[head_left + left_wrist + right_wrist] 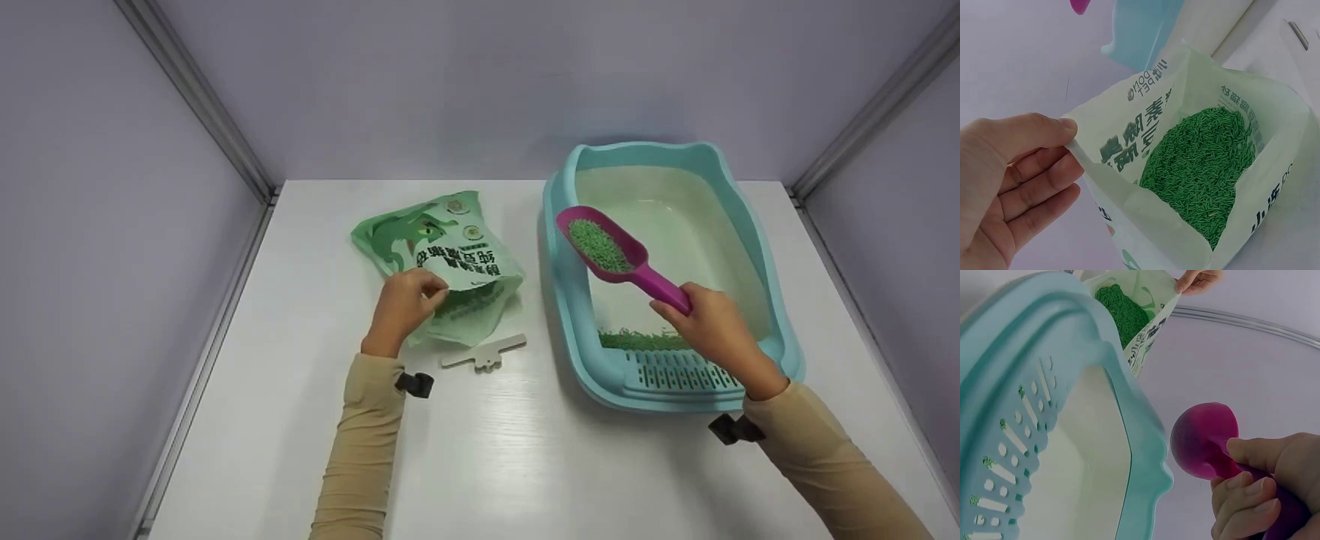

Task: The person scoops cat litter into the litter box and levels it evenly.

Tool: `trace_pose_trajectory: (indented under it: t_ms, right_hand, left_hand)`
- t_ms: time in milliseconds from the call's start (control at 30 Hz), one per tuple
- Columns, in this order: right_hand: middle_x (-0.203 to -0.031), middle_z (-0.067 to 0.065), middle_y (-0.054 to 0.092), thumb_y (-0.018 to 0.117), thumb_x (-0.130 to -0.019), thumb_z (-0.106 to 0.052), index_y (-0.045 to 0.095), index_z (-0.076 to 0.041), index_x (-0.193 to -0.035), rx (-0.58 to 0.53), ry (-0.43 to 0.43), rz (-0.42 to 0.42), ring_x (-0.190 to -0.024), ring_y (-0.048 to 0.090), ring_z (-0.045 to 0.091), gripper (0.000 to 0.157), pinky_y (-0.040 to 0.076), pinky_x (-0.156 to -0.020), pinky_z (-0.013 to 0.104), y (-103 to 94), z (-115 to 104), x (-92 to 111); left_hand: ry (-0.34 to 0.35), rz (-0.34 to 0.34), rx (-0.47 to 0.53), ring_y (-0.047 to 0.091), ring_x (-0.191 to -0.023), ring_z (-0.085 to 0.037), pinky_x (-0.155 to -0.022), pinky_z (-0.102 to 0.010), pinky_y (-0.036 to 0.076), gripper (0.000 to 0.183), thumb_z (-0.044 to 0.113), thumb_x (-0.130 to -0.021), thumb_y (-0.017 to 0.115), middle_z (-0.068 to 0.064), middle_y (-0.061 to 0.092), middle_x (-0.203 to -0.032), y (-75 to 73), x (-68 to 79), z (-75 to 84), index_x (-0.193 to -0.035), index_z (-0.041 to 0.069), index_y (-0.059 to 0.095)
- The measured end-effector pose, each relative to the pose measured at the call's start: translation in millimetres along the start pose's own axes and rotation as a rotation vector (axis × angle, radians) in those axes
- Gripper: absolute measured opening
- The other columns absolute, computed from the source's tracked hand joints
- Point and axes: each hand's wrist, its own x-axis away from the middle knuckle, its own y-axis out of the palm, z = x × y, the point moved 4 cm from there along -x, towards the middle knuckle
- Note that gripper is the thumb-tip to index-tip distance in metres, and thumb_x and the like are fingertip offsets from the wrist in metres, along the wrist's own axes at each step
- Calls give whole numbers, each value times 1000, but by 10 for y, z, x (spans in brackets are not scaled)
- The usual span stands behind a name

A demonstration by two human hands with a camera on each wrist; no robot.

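My left hand (407, 304) pinches the upper edge of the open mouth of a green cat litter bag (461, 244), which lies on the table. Green pellets (1202, 163) fill the inside of the bag in the left wrist view. With my right hand (716, 322) I grip the handle of a magenta scoop (652, 285), held over the left side of a light blue litter box (566, 277). A load of green pellets (600, 245) lies in the scoop. More pellets (645, 341) form a strip at the near end of the box, beside its slotted ledge.
A flat grey-white piece (486, 354) with a shaped middle lies on the white table (480, 450), just in front of the bag. Pale panels (487, 82) enclose the table at the back and both sides. The litter box takes up the table's right part.
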Motion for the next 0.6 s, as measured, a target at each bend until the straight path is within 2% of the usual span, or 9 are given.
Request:
trace_pose_trajectory:
  t_ms: [233,600]
  right_hand:
    - [-63,12,48,64,-93,-24,57,11,-91,3,24,4,-52,40,17,36,32,-46,25,-74,85,-153]
    - [-65,16,50,63,-93,-25,57,13,-90,43,52,13,-55,43,20,39,31,-48,26,-41,191,-365]
  left_hand:
    - [3,-5,-1,70,-77,-23,-70,-33,59,8,10,-86,71,-12,74,-85,-2,0,-3,-87,4,76]
    - [1,4,3,69,-75,-23,-69,-33,58,7,10,-85,71,-12,74,-83,-10,19,-11,-86,4,76]
